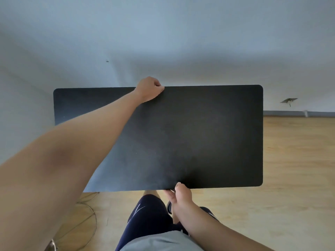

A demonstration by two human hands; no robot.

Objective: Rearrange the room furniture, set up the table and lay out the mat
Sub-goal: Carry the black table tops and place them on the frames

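A pale wall and wood floor frame the black mat, held up in the air before the person. The left grip curls over its far edge; the right grip pinches the near edge, above dark shorts.

Finding nothing readable: no words, numbers or signs showing on the black mat or the dark shorts (white stripes there, spelling nothing).
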